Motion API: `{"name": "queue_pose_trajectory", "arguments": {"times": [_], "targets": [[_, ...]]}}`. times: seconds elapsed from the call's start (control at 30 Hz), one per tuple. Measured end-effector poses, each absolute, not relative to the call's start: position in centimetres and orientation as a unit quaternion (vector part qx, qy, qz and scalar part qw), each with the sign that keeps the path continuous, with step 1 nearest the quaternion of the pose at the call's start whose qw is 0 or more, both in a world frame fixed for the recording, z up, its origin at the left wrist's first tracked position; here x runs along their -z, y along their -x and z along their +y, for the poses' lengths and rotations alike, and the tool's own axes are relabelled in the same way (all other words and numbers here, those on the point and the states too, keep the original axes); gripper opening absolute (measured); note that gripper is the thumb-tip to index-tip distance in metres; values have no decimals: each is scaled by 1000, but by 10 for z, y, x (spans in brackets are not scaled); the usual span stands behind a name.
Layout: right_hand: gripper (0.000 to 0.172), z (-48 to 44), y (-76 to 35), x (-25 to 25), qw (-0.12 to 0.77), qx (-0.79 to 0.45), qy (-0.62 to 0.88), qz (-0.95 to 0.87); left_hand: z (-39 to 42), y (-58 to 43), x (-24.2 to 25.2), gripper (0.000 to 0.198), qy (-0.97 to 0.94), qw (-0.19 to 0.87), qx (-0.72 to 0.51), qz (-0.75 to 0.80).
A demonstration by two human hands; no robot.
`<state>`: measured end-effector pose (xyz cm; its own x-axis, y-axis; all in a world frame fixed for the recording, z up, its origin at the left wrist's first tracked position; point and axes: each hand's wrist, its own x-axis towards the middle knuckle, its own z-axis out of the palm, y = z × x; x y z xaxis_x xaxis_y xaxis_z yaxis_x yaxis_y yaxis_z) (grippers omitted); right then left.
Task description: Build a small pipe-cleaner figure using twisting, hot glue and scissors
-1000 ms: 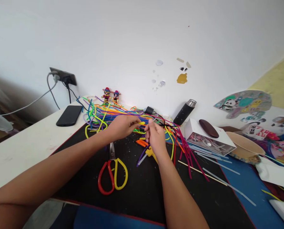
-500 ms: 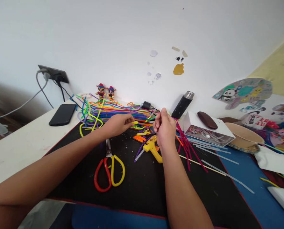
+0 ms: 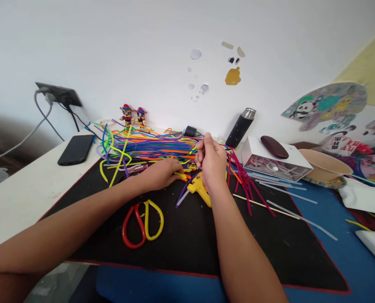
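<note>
Fingertips of the left hand (image 3: pixel 164 173) clamp a yellow piece (image 3: pixel 181 175) over the mat (image 3: pixel 181 248), its long axis running ten to four o'clock, free end at four. At its two o'clock the right hand (image 3: pixel 212 159) is curled; whether it grips anything cannot be told. At three, a box (image 3: pixel 293 155) shows small bits (image 3: pixel 265 163) inside, a bowl (image 3: pixel 328 162) beyond.

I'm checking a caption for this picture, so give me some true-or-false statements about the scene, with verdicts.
1. The left hand holds a small yellow piece. True.
2. Both scissor handles are red. False: the scissors have one red handle and one yellow.
3. A dark oval case rests on the white box. True.
4. The phone lies on the black mat. False: the phone lies on the white tabletop.
</note>
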<state>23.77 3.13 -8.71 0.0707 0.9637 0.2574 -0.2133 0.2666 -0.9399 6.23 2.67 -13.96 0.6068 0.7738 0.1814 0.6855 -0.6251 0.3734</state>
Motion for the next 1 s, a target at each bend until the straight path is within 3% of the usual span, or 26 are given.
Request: {"name": "queue_pose_trajectory", "arguments": {"times": [0.17, 0.3, 1.0], "targets": [[52, 31, -236, 87, 621, -466, 384, -499, 26, -65, 141, 20, -893, 123, -150, 406], [52, 30, -235, 86, 621, -469, 376, -502, 27, -65, 141, 14, -887, 133, -133, 422], [52, 29, -236, 86, 617, -459, 388, -507, 46, -49, 141, 27, -831, 160, -221, 485]]}}
